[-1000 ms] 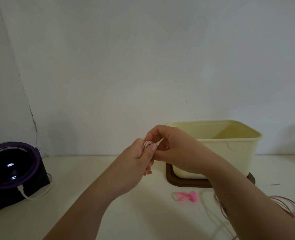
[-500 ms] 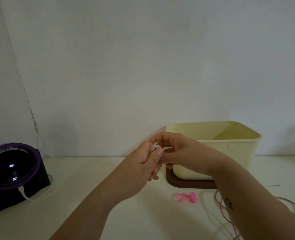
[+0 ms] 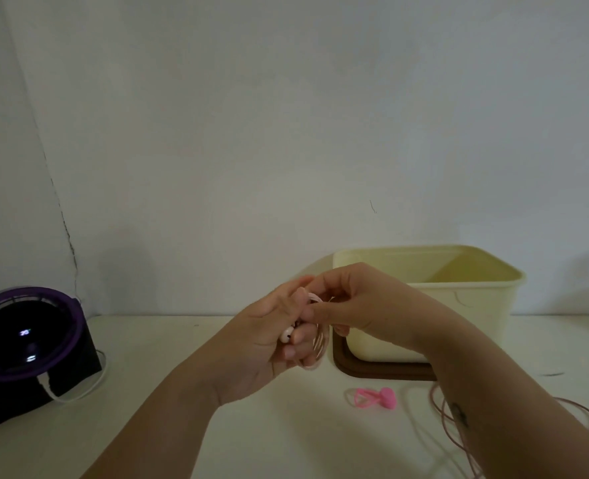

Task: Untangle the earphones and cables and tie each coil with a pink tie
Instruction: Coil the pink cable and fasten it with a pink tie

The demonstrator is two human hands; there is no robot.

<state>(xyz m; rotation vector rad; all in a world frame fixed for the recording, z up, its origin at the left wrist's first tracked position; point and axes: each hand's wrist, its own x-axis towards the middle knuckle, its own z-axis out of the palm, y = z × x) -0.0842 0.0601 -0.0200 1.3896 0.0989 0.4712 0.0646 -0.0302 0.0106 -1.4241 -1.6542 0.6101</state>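
Note:
My left hand (image 3: 268, 344) grips a small coil of pale pink earphone cable (image 3: 319, 342) above the table, with a white earbud (image 3: 286, 337) showing between its fingers. My right hand (image 3: 358, 305) meets it from the right and pinches the top of the coil with thumb and fingers. A bright pink tie (image 3: 372, 398) with a heart-shaped end lies on the table below the hands. More loose pink cable (image 3: 448, 409) loops on the table under my right forearm, partly hidden by it.
A cream plastic bin (image 3: 476, 295) stands on a brown lid (image 3: 382, 371) behind my right hand. A black and purple round device (image 3: 23, 344) with a white cord sits at the far left against the wall.
Both hands have shifted slightly right and down. The coil now hangs lower between the hands, and an earbud shows in my left hand.

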